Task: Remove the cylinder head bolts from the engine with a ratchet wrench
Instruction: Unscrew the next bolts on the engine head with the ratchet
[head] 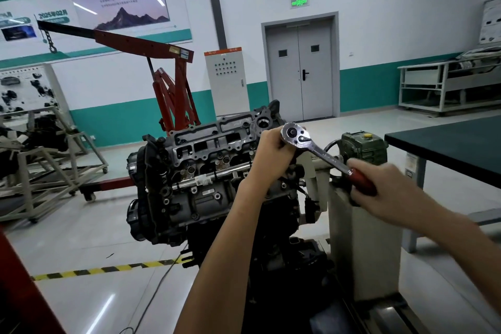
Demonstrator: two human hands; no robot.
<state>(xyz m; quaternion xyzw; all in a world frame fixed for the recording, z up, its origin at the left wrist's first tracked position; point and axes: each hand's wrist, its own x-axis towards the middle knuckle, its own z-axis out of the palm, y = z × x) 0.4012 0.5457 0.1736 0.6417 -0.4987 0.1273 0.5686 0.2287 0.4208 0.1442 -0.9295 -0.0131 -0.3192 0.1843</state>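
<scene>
Left hand [271, 152] clasps the ratchet wrench [320, 152] head at the right edge of the engine [195, 171] — right hand [385, 192] grips the red handle farther right; open floor [108, 238] lies to its left.

Both hands on the ratchet wrench [324, 155], one at each end.

The left hand [271, 152] is raised at the wrench's head end, its back towards the camera and its fingers curled under and around the head. The bare left forearm [217, 252] rises steeply to it from below the wrench, wrist nearly straight. The right hand [385, 192], slightly blurred, is wrapped around the red handle at the wrench's lower end, knuckles up. The bare right forearm [461, 247] reaches in from the lower right of the wrench, roughly in line with the handle.
</scene>
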